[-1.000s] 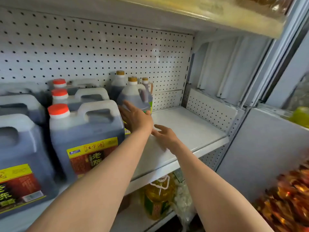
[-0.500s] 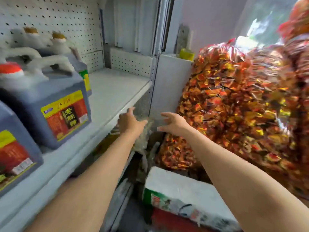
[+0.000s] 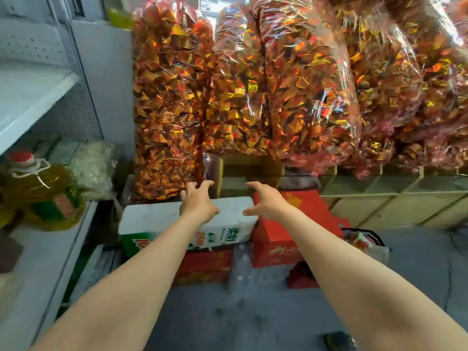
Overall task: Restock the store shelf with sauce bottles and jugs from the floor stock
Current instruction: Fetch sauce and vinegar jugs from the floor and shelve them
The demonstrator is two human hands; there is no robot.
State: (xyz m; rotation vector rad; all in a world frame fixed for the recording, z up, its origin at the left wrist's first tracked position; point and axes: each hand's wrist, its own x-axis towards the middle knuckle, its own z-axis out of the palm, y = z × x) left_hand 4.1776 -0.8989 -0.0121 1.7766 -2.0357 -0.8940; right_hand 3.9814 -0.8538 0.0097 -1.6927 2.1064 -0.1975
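The left hand (image 3: 198,203) and right hand (image 3: 266,202) reach forward with fingers spread, holding nothing, above a white box (image 3: 162,221) lying lengthwise on the floor. Left of the box, an upright jug (image 3: 38,191) of yellow oil, red-capped, stands on the lower shelf (image 3: 45,252). Behind the box, clear bags (image 3: 253,84) hold red-gold wrapped sweets.

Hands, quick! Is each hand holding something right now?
Left hand: open, fingers spread, holding nothing.
Right hand: open, fingers spread, holding nothing.
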